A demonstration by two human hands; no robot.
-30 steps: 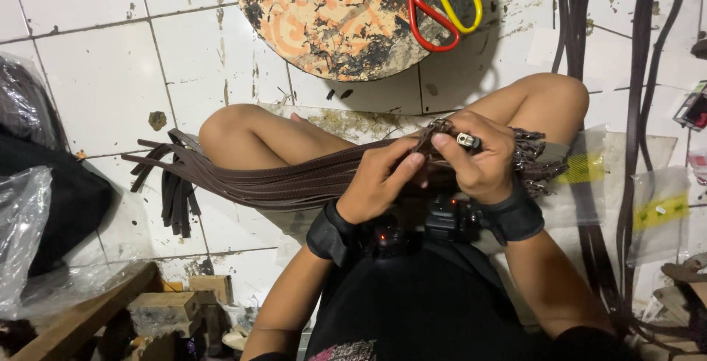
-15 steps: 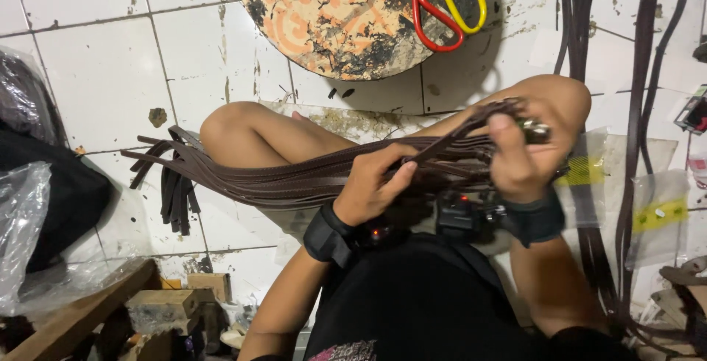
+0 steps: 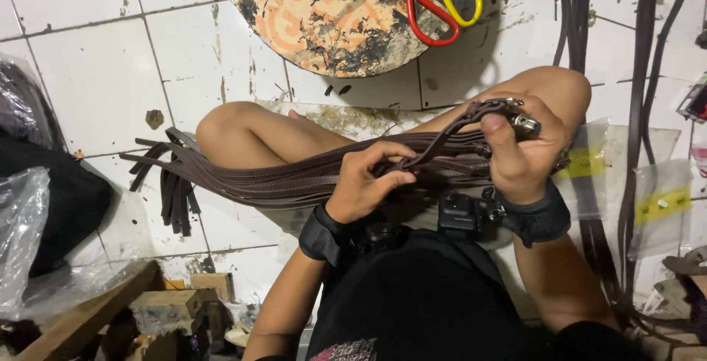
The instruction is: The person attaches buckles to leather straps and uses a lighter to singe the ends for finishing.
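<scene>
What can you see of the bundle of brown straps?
The bundle of brown straps looks like dark leather with stitched edges, lying flat across the person's knees. Its loose ends fan out at left over the white tile floor. The left hand grips its middle; the right hand lifts one strap by its metal buckle end.

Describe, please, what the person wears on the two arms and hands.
Both hands, the left hand and the right hand, are bare, without gloves or rings that I can see. Each wrist carries a wide black wrist strap, the right one too. The forearms are uncovered; no sleeves reach them.
</scene>
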